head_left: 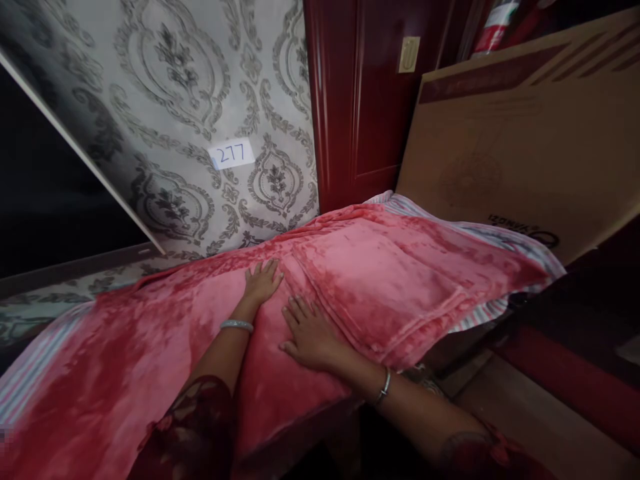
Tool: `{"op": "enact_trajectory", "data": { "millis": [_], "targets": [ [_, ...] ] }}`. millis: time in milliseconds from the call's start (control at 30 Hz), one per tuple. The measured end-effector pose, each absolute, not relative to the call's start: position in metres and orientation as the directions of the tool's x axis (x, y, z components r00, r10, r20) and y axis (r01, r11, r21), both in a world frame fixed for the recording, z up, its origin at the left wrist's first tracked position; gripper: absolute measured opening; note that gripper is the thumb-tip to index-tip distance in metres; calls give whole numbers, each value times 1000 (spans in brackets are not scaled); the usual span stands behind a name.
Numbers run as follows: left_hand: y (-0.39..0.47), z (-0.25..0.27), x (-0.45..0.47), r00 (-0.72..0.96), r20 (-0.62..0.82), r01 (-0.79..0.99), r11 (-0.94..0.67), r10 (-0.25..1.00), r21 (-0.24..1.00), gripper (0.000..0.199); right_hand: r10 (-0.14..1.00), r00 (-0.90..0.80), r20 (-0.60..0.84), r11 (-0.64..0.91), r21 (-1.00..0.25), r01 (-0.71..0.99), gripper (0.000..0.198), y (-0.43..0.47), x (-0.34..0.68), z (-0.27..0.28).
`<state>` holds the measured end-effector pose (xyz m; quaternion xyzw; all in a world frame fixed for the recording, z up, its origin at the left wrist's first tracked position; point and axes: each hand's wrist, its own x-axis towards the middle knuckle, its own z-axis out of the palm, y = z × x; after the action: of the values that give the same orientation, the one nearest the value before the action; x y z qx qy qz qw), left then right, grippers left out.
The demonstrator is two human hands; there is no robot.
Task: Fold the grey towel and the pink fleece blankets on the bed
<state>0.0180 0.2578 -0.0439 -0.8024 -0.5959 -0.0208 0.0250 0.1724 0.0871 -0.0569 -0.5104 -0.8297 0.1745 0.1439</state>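
Observation:
A pink and red plush blanket (360, 267) lies spread over a long surface along the wall, with a folded part on its right half. My left hand (262, 281) rests flat on it near the wall side, fingers spread, a pale bangle on the wrist. Closer to me and further right, my right hand (311, 335) presses flat on the blanket beside the fold's edge, palm down and fingers apart. A silver bracelet circles that wrist. Neither hand grips the cloth. A striped sheet (530, 243) shows from under the blanket at the right end and at the far left.
Patterned wallpaper (175, 87) with a paper label (233, 153) reading 277 rises behind. A dark red door (370, 100) adjoins it. A large cardboard box (510, 147) leans at the right, and a black screen (55, 173) stands at the left. Tiled floor (525, 400) shows lower right.

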Motion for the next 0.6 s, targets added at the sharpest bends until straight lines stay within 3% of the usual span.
{"op": "enact_trajectory", "data": {
  "millis": [233, 467, 600],
  "targets": [
    [252, -32, 25, 278, 30, 959, -275, 960, -71, 62, 869, -494, 24, 447, -467, 763, 76, 63, 190, -49],
    [236, -10, 46, 275, 161, 946, -296, 948, 129, 48, 856, -511, 77, 478, -497, 725, 66, 36, 204, -54],
    [230, -6, 71, 250, 212, 897, -308, 945, 317, 42, 822, -555, 132, 519, -576, 632, 65, 15, 228, -52]
  ]
}}
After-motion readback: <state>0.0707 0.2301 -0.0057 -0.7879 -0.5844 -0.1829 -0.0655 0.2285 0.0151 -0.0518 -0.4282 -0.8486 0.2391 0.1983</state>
